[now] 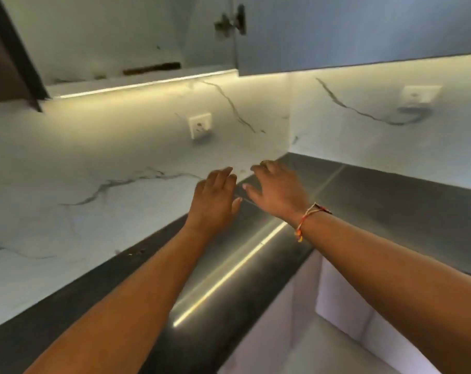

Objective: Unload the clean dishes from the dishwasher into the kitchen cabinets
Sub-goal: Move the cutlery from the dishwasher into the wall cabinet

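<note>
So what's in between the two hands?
Nothing but bare counter shows between the left hand and the right hand, seen in the head view. Both hands hold nothing.

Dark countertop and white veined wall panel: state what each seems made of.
Dark grey countertop: probably polished stone or brushed metal; it mirrors the light strip as a bright streak. White grey-veined wall panel: marble or marble-look tile, smooth sheen.
</note>
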### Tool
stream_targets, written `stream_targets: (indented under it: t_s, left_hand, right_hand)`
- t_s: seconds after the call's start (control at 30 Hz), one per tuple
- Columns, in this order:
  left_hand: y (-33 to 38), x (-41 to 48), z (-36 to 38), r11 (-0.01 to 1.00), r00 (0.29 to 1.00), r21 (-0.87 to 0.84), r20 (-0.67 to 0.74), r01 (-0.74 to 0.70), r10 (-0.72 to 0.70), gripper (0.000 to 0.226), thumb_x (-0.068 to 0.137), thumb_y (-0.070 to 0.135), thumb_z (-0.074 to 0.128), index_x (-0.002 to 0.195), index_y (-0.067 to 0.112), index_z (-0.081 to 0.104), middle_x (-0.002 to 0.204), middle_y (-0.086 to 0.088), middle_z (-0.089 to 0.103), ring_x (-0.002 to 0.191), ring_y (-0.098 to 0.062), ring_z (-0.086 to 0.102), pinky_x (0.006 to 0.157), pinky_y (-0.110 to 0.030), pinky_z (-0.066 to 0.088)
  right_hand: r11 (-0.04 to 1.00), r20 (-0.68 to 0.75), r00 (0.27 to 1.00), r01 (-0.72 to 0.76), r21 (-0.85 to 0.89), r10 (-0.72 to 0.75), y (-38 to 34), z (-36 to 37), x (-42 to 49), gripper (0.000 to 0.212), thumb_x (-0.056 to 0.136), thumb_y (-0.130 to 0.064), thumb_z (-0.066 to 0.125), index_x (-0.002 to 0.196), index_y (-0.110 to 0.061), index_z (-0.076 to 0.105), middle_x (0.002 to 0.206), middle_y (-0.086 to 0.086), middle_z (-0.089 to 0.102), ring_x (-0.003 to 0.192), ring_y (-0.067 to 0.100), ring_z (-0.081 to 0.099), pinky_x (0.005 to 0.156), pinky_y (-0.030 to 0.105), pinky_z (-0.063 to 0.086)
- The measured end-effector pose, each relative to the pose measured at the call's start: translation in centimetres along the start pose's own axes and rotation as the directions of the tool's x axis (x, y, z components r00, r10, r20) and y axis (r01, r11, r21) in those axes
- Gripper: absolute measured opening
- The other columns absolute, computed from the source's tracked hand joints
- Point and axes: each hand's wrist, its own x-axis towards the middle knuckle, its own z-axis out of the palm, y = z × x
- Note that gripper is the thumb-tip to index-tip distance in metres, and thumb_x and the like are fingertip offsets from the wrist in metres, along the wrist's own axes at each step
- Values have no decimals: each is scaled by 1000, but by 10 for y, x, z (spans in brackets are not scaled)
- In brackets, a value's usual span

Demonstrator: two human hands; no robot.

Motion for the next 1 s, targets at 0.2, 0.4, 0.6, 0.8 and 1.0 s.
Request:
stream_targets:
  t_s: [0.2,0.4,0.6,0.8,1.0]
  left_hand:
    - [144,-48,50,961,976,-270,187,-59,112,63,89,47,56,142,16,41,154,-5,33,140,-25,32,107,-43,36]
    - [285,-96,74,846,842,-486,344,-219,415,72,91,49,57,149,17,29,157,-3,24,143,-24,24,115,-44,32]
    - [436,-162,69,700,673,-646,374,-305,638,71,93,44,55,151,14,28,159,-3,21,144,-25,21,115,-41,30]
    - [573,-229,38,566,545,-780,361,-268,756,56,93,37,60,140,11,44,148,-6,39,138,-24,32,113,-28,21]
    - [675,-278,9,525,385,-835,435,-166,814,40,94,34,60,126,10,57,126,-8,56,117,-25,50,101,-35,39]
  right_hand:
    - [972,200,952,-233,-27,234,73,-19,-166,53,92,-58,45,129,-21,56,126,4,61,114,25,59,91,41,52]
    - [849,257,809,-512,-131,528,136,-47,-342,57,95,-60,41,133,-19,53,125,4,60,111,23,59,88,38,54]
    - [641,236,600,-745,-183,765,178,-102,-505,53,94,-57,45,129,-19,56,123,7,60,112,28,58,89,42,52]
    - [404,255,353,-895,-188,900,211,-159,-654,49,96,-56,41,121,-17,57,120,10,59,110,30,57,88,44,52]
    - [137,234,113,-987,-88,965,224,-213,-770,52,98,-49,45,134,-12,53,135,13,56,124,30,53,101,42,46]
